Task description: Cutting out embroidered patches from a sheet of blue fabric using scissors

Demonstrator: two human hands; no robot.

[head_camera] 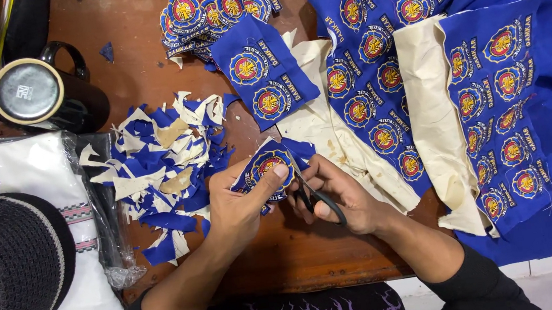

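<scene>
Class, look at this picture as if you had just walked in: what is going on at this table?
A person is cutting out embroidered patches. The left hand holds a blue patch while the right hand works black scissors around its edge. A heap of blue and cream scraps lies to the left, a pile of finished patches sits at the top, and uncut blue cloth with more emblems spreads to the right.

I saw a brown wooden table [286, 255] bearing blue-and-cream fabric scraps [159, 166], embroidered blue cloth sheets [479, 88], cut round badges [208, 10] and a black mug [47, 89].
</scene>
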